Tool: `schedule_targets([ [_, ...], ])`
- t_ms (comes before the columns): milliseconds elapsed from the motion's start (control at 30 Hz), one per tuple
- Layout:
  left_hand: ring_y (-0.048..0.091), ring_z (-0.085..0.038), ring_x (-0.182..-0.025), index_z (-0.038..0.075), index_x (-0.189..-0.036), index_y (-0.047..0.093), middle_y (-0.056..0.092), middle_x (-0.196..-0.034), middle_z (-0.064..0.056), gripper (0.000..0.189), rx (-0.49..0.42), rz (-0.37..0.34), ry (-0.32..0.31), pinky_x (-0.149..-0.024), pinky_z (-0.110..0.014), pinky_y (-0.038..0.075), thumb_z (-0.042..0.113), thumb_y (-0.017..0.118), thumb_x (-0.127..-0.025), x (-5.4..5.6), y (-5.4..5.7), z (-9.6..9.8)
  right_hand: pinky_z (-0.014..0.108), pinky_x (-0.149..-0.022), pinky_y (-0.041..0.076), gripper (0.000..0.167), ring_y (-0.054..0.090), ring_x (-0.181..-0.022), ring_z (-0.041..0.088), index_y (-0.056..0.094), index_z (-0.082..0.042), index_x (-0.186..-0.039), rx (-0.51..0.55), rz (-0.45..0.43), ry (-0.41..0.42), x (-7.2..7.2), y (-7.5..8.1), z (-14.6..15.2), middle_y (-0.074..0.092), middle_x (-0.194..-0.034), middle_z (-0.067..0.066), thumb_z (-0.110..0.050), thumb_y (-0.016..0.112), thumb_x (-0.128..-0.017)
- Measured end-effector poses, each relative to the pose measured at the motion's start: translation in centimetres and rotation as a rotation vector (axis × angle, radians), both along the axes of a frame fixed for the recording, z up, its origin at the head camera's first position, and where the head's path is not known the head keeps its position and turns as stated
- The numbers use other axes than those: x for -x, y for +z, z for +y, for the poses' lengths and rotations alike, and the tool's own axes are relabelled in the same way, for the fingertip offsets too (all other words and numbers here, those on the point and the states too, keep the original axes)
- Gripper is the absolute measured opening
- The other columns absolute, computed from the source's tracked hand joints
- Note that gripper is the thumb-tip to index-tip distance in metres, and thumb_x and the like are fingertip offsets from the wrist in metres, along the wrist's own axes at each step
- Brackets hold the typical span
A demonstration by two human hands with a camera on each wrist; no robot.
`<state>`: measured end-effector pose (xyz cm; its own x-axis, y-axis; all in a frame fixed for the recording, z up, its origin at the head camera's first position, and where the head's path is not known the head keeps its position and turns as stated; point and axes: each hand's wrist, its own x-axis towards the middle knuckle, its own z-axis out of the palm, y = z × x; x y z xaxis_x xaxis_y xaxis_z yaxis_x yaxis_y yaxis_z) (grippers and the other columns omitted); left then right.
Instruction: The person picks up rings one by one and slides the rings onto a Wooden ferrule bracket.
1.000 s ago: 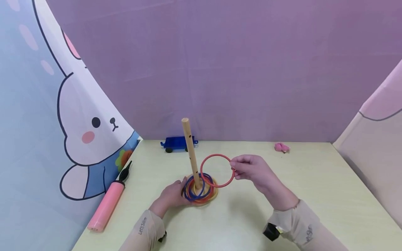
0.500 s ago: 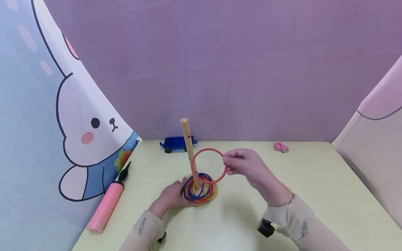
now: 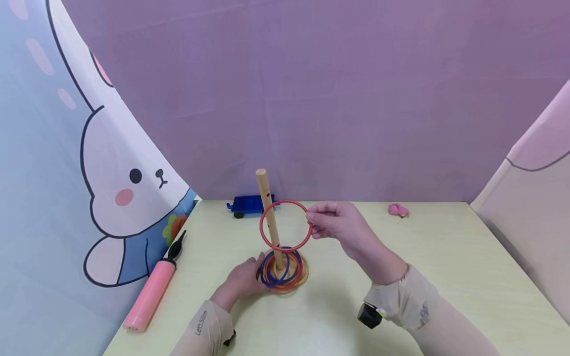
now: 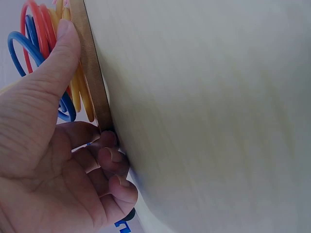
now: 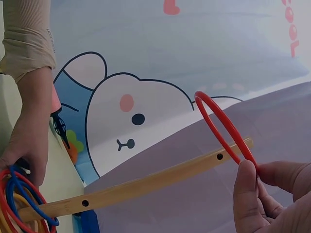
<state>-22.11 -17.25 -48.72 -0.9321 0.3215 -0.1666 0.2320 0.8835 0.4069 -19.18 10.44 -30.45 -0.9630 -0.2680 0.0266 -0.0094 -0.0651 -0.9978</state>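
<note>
A wooden peg [image 3: 265,190] rises slightly tilted from the round base [image 4: 95,82] of a ring toss stand. Piled around its foot are several blue, red and yellow rings [image 3: 294,284]. My left hand [image 3: 244,277] grips the base at its left side, thumb over the rim by the rings and fingers curled at its edge. Between thumb and fingertips, my right hand [image 3: 340,225] pinches a red ring [image 3: 289,201], held raised above the table. The ring overlaps the peg in the head view; in the right wrist view it overlaps the peg near its top end.
A blue toy cart [image 3: 247,204] stands behind the peg at the table's back edge. On the left lies a pink hand pump [image 3: 151,296] with a black nozzle. A small pink object [image 3: 398,209] sits at back right. Purple cloth [image 3: 356,109] hangs behind the table.
My right hand has moved left and upward with the red ring, from beside the peg to overlapping it in the head view. The left hand stays at the base.
</note>
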Motion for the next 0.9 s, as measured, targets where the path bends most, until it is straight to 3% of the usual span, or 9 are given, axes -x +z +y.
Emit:
schedule_targets([
  [633,0.055,-0.042,-0.116,0.004,-0.150,0.035,0.052,-0.133,-0.026,0.109,-0.008,-0.008,0.005,-0.096,-0.055,0.046,0.054,0.085,-0.067,0.1,-0.3,-0.1,0.033,-0.072,0.059,0.022,0.065,-0.068,0.016,0.063,0.009,-0.109,0.057,0.014,-0.005,0.3,2.6,-1.2,0.067,-0.086,0.009,-0.006,0.066,-0.093],
  [900,0.057,-0.041,-0.113,0.004,-0.150,0.035,0.054,-0.131,-0.026,0.108,-0.011,0.001,-0.004,-0.094,-0.055,0.047,0.054,0.084,-0.067,0.2,-0.4,-0.2,0.032,-0.071,0.059,0.028,0.065,-0.066,0.015,0.059,0.014,-0.113,0.128,0.027,-0.031,0.6,4.0,-2.1,0.066,-0.082,0.008,-0.004,0.066,-0.092],
])
